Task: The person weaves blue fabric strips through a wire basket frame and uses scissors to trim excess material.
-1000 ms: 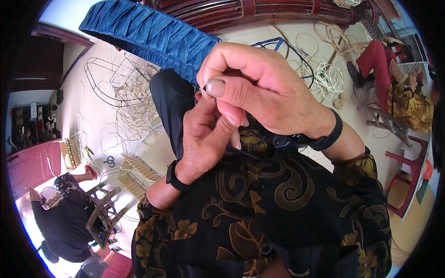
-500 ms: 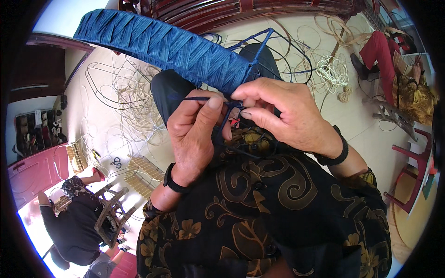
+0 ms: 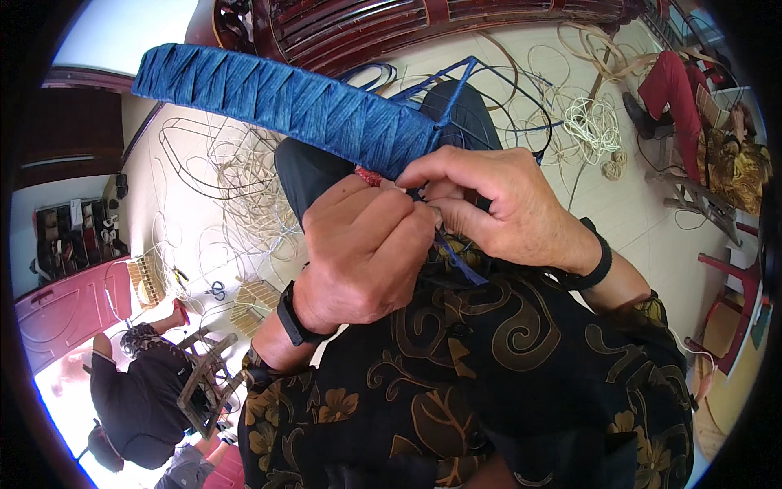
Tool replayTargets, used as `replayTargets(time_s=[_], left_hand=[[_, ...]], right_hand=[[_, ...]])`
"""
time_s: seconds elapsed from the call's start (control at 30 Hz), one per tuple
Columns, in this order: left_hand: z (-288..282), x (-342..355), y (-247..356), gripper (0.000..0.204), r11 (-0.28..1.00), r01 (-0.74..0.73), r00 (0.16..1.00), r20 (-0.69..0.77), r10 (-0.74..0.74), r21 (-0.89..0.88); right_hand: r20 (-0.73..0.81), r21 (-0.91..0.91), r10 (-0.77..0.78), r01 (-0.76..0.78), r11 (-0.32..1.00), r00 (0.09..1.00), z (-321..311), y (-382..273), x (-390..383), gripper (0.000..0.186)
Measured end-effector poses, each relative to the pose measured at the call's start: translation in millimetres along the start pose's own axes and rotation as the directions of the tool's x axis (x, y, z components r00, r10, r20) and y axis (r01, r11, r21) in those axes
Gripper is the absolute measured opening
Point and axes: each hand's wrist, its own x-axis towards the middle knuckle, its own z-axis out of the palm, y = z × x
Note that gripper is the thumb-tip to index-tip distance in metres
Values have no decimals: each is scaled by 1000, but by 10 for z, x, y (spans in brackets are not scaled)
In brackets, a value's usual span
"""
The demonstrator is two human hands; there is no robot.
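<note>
A long band wrapped in blue strands (image 3: 285, 102) slants across my lap, its lower right end at my fingertips. A thin blue-wrapped frame (image 3: 458, 94) juts from that end over my knee. My right hand (image 3: 509, 200) is closed in a pinch, thumb and fingers on the blue strand just below the band. Close against it, my left hand (image 3: 366, 248) is curled in a fist, its back upward. A bit of something red (image 3: 368, 176) peeks out at the fist's far side; its kind is hidden. From between the hands a loose blue strand end (image 3: 466, 267) hangs onto my shirt.
Tangled pale strands (image 3: 252, 175) lie on the floor at left, with a white coil (image 3: 590, 126) at right. A dark red wooden bench (image 3: 350, 33) stands ahead. One person (image 3: 147, 391) sits at lower left, another (image 3: 676, 98) at far right.
My left hand has turned over from a thumb-up pinch to a fist and moved right, against the right hand. The blue strand end now hangs below. The band has tilted slightly.
</note>
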Motion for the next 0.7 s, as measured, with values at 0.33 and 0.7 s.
replayTargets(time_s=[0.33,0.7], left_hand=[[120,-272,39,18,295,528,683,193,-704,-796],[134,-244,54,24,382,590,681,183,-710,-711]], right_hand=[[3,-88,41,-40,995,999,-35,-45,-7,26],[27,252,51,-56,966,998,-31,-145,116,13]])
